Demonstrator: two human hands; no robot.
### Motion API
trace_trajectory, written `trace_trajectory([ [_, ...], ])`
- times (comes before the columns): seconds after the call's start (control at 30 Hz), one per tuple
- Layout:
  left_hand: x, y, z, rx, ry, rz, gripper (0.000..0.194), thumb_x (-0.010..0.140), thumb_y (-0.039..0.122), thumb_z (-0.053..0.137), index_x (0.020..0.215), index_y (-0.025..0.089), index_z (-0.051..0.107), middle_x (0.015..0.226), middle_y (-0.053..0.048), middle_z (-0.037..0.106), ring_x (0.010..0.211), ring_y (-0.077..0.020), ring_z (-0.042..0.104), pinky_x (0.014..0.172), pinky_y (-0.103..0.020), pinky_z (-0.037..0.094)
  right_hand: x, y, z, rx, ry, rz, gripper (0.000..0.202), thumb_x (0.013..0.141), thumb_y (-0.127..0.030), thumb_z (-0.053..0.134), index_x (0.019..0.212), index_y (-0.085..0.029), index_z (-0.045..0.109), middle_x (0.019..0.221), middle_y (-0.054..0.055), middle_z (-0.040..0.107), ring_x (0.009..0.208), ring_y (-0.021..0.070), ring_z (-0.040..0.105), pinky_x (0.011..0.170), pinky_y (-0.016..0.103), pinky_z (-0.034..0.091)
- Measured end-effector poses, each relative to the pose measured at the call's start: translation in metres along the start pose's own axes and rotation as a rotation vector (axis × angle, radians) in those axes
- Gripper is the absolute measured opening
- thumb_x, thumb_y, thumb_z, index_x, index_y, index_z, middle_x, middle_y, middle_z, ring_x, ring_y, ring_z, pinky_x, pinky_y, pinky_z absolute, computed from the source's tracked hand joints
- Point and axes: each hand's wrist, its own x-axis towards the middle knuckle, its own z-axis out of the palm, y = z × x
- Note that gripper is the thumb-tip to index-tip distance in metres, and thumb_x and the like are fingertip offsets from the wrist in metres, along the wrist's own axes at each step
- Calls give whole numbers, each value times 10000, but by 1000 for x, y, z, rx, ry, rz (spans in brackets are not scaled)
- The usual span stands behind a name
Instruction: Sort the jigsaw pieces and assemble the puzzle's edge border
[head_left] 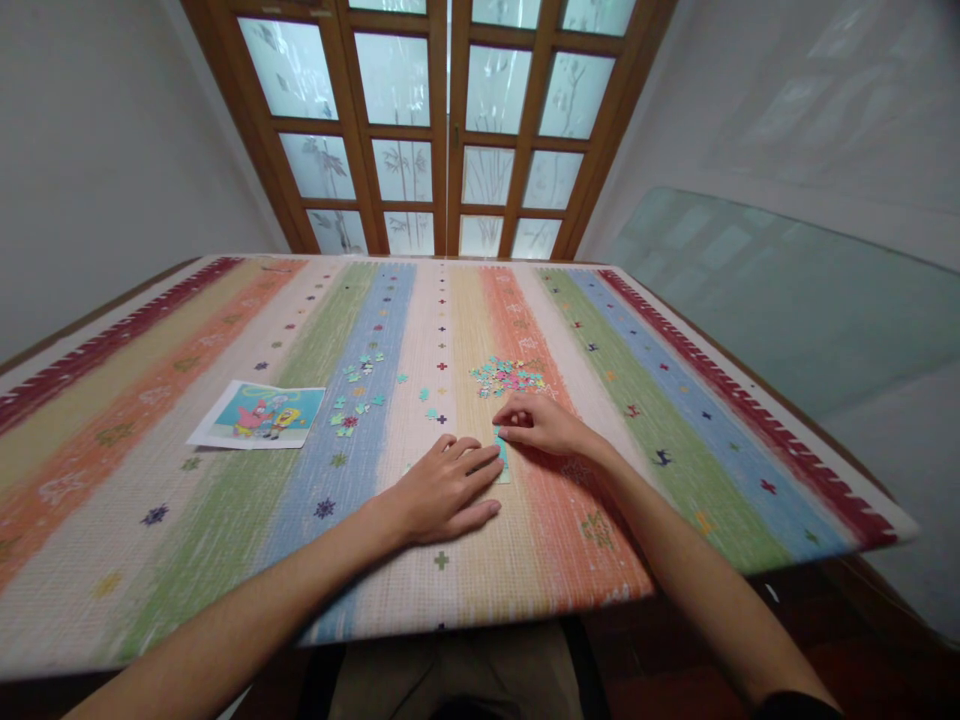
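Note:
My left hand (450,490) lies flat on the tablecloth, fingers stretched out. Its fingertips touch the left side of a narrow strip of joined light-blue puzzle pieces (504,468), partly hidden beneath them. At the strip's far end, my right hand (541,424) pinches a small puzzle piece (498,431) between thumb and forefinger. Just beyond that hand is a heap of loose puzzle pieces (504,376), mostly light blue with some pink and yellow. More loose pieces (358,404) are scattered to the left, around the blue stripe.
A printed picture sheet (259,415) with two cartoon figures lies left of the scattered pieces. The striped tablecloth (225,540) covers the large table. Wooden doors (448,130) with frosted panes stand behind it, and a pale green board (780,290) is at the right.

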Motion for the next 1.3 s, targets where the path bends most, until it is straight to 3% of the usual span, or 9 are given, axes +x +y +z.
trace_trajectory([
  [0.17,-18,-16,-11,-8,77,-129,347,1004,383,525,1298,202,564,1303,-114,672,1121,-299,593,949,-486,450,-10,-2,-4,-48,-7,3,123,828,-310,743,912,-220,752,765,21,623,700,179,542,680,322,430],
  [0.33,-48,-29,-23,12,122,-206,361,966,413,591,1260,204,571,1183,-104,681,1050,-282,607,899,-463,484,-32,-10,0,-180,-24,-8,523,683,-420,904,1124,-194,733,1031,81,616,887,239,581,796,358,473],
  [0.5,-68,-32,-29,-32,122,-258,272,968,385,594,1167,203,626,1069,-88,673,950,-249,616,837,-429,504,-40,-14,6,-230,-9,-25,554,698,-413,897,1171,-194,710,1142,104,601,996,272,594,892,392,498],
  [0.77,-73,-30,-28,-132,136,-272,137,981,278,583,1055,205,673,983,-61,667,899,-222,624,809,-402,517,-41,-13,7,-249,-27,-26,578,710,-429,876,1199,-184,686,1127,99,591,966,268,620,884,431,525],
  [1.0,-76,-30,-28,-141,154,-261,121,983,247,586,1065,215,669,970,-49,664,873,-210,621,786,-378,522,-44,-18,8,-279,-32,-18,683,690,-462,891,1271,-185,664,1151,105,609,994,283,625,869,435,535],
  [1.3,-74,-26,-31,-116,180,-237,127,998,240,588,1106,211,648,958,-38,661,859,-191,631,779,-342,517,-46,-20,9,-288,-40,-14,657,718,-470,876,1262,-180,648,1178,117,613,1000,288,638,859,438,538],
])
